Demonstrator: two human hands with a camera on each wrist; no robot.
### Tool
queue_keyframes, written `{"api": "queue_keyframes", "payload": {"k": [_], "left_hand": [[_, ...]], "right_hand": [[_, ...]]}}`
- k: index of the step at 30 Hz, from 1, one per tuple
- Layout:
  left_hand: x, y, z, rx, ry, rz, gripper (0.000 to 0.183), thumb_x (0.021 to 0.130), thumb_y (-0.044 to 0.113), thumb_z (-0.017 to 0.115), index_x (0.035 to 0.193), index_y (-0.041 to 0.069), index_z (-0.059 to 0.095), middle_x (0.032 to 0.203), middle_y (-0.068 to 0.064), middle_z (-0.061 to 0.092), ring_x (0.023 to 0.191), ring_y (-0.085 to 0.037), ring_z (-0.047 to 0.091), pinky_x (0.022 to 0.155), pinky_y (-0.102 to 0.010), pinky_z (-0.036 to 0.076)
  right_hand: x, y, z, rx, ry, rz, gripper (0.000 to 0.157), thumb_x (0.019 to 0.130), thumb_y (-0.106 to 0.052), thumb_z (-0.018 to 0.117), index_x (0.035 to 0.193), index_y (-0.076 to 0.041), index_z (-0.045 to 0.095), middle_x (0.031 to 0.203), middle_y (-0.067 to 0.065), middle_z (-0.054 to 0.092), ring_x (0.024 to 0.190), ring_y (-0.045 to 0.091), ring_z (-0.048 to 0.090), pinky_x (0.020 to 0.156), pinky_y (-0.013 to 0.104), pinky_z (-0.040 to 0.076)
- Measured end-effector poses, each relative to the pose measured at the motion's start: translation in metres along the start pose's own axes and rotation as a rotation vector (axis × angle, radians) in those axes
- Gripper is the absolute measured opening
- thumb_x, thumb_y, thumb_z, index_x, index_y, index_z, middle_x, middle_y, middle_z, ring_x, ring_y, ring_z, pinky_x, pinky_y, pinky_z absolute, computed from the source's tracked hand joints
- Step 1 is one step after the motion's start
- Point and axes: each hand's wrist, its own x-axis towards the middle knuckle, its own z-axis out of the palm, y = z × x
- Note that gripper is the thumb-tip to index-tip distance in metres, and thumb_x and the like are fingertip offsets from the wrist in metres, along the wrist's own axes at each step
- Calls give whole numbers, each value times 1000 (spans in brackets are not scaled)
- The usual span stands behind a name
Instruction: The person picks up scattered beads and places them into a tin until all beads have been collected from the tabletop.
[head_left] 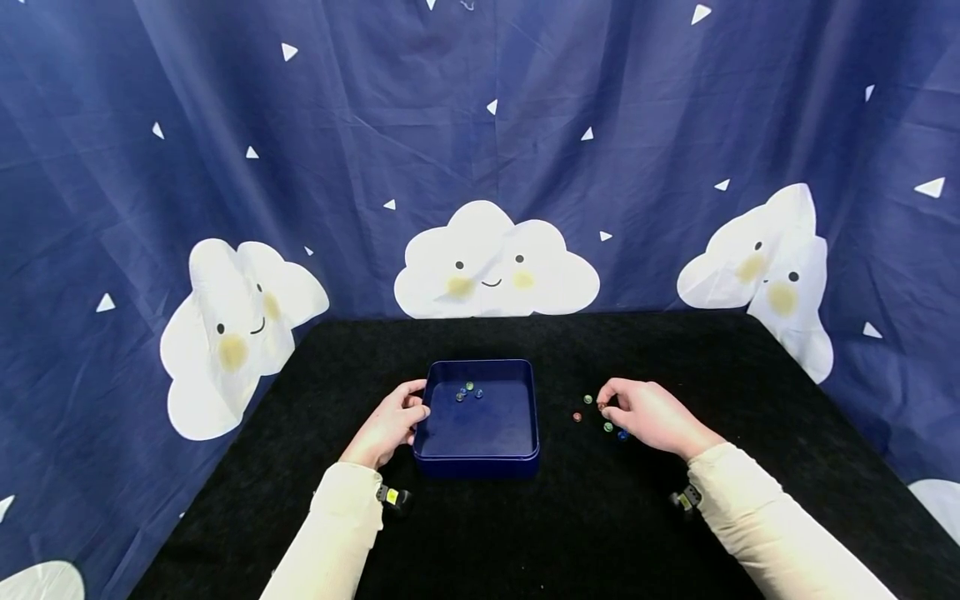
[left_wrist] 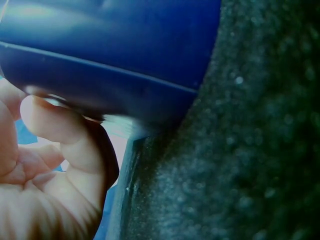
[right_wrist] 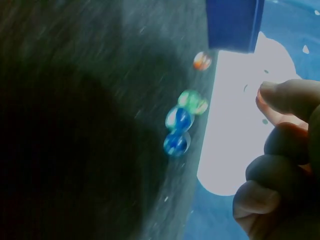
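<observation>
My left hand (head_left: 386, 425) holds the left side of a dark blue square box (head_left: 480, 468), its thumb and fingers at the rim. Up close in the left wrist view, the thumb (left_wrist: 52, 120) meets the box's side wall (left_wrist: 100, 82). Several small glass marbles lie on the box floor, among them a green marble (head_left: 469, 386). To the right of the box, my right hand (head_left: 656, 417) pinches a reddish marble (head_left: 602, 407) between thumb and forefinger. Around its fingertips lie an orange-red marble (head_left: 577, 417), green marbles (head_left: 608, 427) and blue marbles (right_wrist: 176, 143).
Black cloth (head_left: 600, 533) covers the table. Behind it hangs a blue curtain (head_left: 450, 108) with white triangles and smiling clouds (head_left: 495, 292). Each wrist carries a small camera (head_left: 393, 498) below the pale sleeve (head_left: 337, 517).
</observation>
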Motion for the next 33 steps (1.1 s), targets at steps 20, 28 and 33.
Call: {"api": "queue_keyframes", "payload": {"k": [20, 28, 33], "left_hand": [[1, -2, 0, 6, 12, -6, 61, 90, 0, 59, 149, 6, 44, 105, -11, 49, 65, -17, 48, 49, -23, 42], [1, 0, 1, 7, 9, 4, 60, 90, 1, 60, 148, 6, 45, 105, -11, 49, 65, -17, 47, 48, -23, 42], [0, 0, 1, -1, 7, 1, 60, 90, 0, 60, 148, 6, 45, 104, -10, 49, 65, -17, 47, 48, -23, 42]], "right_hand": [[15, -53, 12, 91, 74, -82, 16, 90, -14, 72, 99, -26, 67, 61, -14, 48, 52, 4, 44, 55, 27, 42], [27, -74, 19, 83, 60, -111, 15, 90, -17, 74, 101, -26, 69, 61, -13, 45, 52, 5, 42, 54, 27, 41], [32, -82, 23, 89, 48, -110, 18, 89, -16, 74, 102, -27, 69, 62, -12, 44, 52, 5, 43, 54, 27, 42]]}}
